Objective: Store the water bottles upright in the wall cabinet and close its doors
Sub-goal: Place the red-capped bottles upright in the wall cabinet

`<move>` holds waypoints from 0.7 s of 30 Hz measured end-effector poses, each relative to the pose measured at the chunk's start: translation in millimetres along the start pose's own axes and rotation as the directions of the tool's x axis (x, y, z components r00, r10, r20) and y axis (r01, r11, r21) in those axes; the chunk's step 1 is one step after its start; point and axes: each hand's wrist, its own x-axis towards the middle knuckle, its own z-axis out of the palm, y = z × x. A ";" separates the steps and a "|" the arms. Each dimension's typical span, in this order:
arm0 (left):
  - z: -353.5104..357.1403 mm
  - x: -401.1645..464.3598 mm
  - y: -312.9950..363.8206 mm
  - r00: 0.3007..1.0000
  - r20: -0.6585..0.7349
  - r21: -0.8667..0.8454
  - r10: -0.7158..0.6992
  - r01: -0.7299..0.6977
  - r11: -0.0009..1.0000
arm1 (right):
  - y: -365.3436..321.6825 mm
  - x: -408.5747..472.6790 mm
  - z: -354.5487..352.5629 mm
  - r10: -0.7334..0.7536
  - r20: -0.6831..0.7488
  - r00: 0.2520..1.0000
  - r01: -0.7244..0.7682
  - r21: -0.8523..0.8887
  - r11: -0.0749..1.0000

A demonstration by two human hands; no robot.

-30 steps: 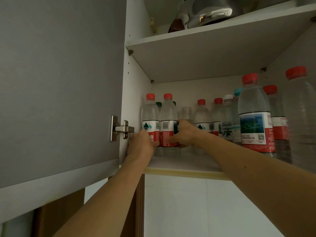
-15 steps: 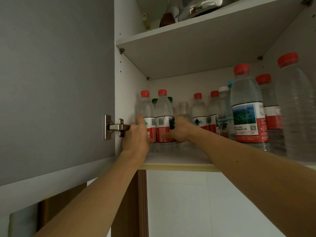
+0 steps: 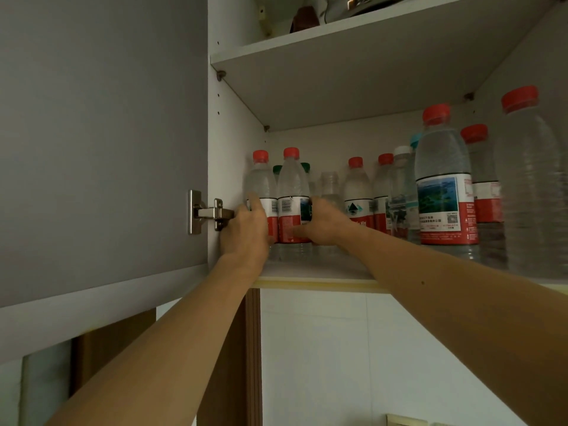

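Open door [image 3: 101, 133] left; red-capped bottles [image 3: 445, 186] crowd the shelf [image 3: 322, 282] right

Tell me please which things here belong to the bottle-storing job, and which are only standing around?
Belong to the job:
- left hand on the leftmost bottle
- right hand on the second bottle
- other upright bottles, e.g. the big front bottle
- open cabinet door

Standing around:
- metal pot on the upper shelf
- door hinge
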 end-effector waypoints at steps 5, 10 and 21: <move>2.5 -1.8 -2.5 1.000 0.001 0.003 0.012 -0.012 1.000 | -1.3 -6.0 -0.4 0.005 0.006 1.000 -0.005 0.012 1.000; 0.1 -5.8 -3.6 0.999 0.005 -0.143 0.044 -0.043 0.989 | -14.5 -24.1 -12.9 -0.051 -0.116 0.992 0.051 -0.003 0.999; -23.6 -2.7 46.3 0.981 0.074 -0.770 0.181 -0.059 0.635 | -17.8 -139.2 -103.6 -0.401 -0.505 0.765 0.256 -0.332 0.908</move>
